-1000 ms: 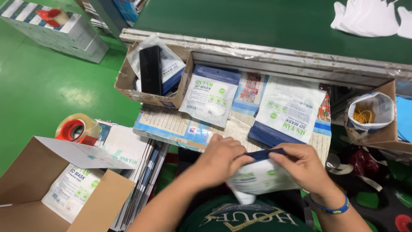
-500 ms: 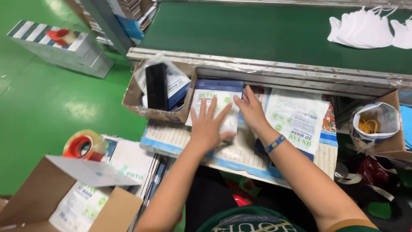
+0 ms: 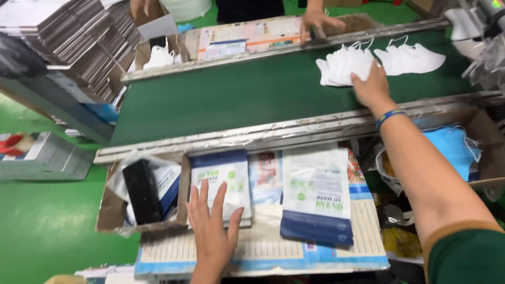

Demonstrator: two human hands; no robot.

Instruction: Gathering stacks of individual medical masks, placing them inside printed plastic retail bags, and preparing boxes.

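Observation:
My left hand [image 3: 212,226] lies flat, fingers spread, on a stack of white and blue mask pouches [image 3: 223,176] in front of me. My right hand [image 3: 371,87] reaches far out over the green conveyor belt [image 3: 226,100] and rests on a small pile of white face masks [image 3: 344,66]. A blue band circles that wrist. Another pile of white masks [image 3: 413,57] lies just right of it. A second stack of pouches [image 3: 316,192] lies on a printed board to the right of my left hand.
A cardboard tray [image 3: 108,210] at left holds a black phone [image 3: 141,192]. Blue masks [image 3: 447,147] fill a box at right. Flat grey cartons [image 3: 68,37] are stacked at far left. Another person's hands [image 3: 318,20] rest on the belt's far rail.
My view has lifted toward the belt. My right hand left the pouch stack and reached out onto the white masks. My left hand stayed on the pouches.

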